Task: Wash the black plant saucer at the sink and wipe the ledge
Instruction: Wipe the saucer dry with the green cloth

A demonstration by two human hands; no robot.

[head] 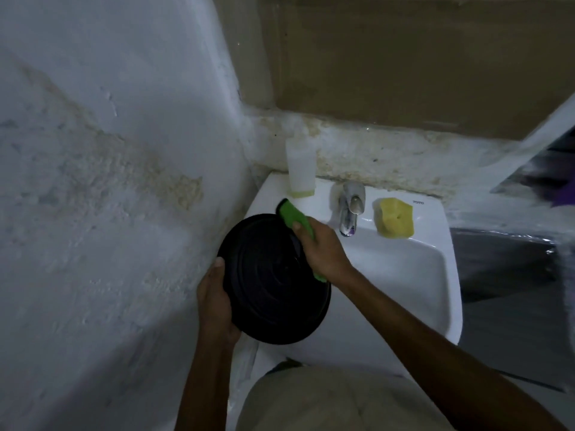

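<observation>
Both hands work left of the faucet (351,209): left hand (217,306) grasping the black saucer (270,281), right hand (323,247) clenched on the green scrubber (295,217); scrubbing step, rinsing likely next.

i note a clear plastic bottle (300,168) standing upright at the back left, a yellow sponge (395,221) right of the tap (351,211), and stained, flaking wall (93,169) paint.

One view only — a wide-angle camera worn on the head, looking forward and steeply down. It sits close above the white sink (404,275), which fills the lower middle, with the tap (351,213) near centre. The rough wall (109,181) curves across the left half — bent by the lens. Both forearms enter from the bottom edge.
</observation>
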